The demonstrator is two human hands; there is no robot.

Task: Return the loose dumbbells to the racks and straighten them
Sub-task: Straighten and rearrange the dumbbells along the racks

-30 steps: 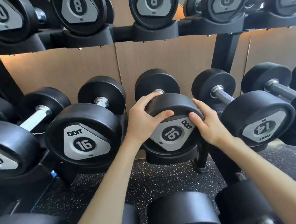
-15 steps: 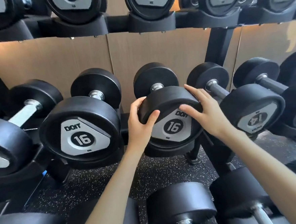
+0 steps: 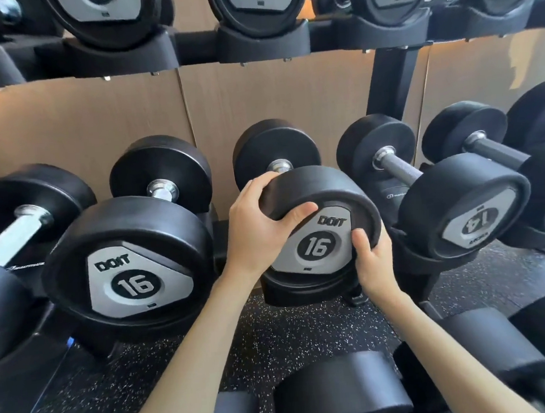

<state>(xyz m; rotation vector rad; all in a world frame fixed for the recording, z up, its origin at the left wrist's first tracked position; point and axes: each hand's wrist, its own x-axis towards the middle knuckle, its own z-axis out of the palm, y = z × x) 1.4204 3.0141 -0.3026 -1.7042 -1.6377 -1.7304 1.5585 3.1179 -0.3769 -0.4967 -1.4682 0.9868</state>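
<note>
- Two hands were on the front head of the middle 16 dumbbell [image 3: 319, 246], which lay in its cradle [image 3: 303, 291] on the rack's middle tier.
- The left hand [image 3: 260, 229] curled over the upper-left rim. The right hand [image 3: 375, 267] gripped the lower-right rim, thumb on the plate's edge.
- A second before, the plate's lettering lay turned well clockwise and the right hand sat on the upper-right rim. Now the lettering read nearly level, and the right hand had dropped lower.
- Straightening this one looked almost done, with perhaps a slight turn left.
- Counted on that tier were five dumbbells:
  - two marked 16, including the left 16 dumbbell [image 3: 134, 280];
  - one 14 dumbbell [image 3: 472, 221], its number turned nearly upside down, likely the next to straighten;
  - two cut off at the edges, numbers unreadable.
- At least four heads showed on the tier above.
</note>
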